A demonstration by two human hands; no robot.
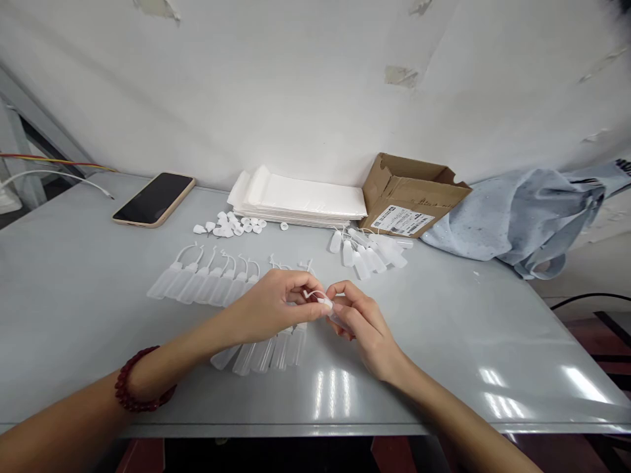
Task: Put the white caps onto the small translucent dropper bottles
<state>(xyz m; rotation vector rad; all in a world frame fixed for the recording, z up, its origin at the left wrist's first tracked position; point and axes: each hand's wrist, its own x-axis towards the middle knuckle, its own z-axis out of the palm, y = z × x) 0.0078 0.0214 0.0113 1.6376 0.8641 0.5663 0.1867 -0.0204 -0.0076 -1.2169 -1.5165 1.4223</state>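
My left hand (276, 303) and my right hand (362, 322) meet over the middle of the grey table (73, 282). Both pinch one small clear plastic bottle with a white cap and strap (325, 303). A row of capped clear bottles (204, 282) lies beyond my left hand. Several more bottles (261, 353) lie under my left wrist. A loose pile of bottles (369, 255) sits in front of the cardboard box. Small white caps (231, 225) are scattered near the back. A red bead bracelet (135, 384) circles my left wrist.
A phone (154, 199) lies face up at the back left. A stack of white padded bags (298, 197) rests against the wall. An open cardboard box (411, 194) and a pale blue cloth bag (522, 220) stand at the back right. Cables (59, 172) run at far left.
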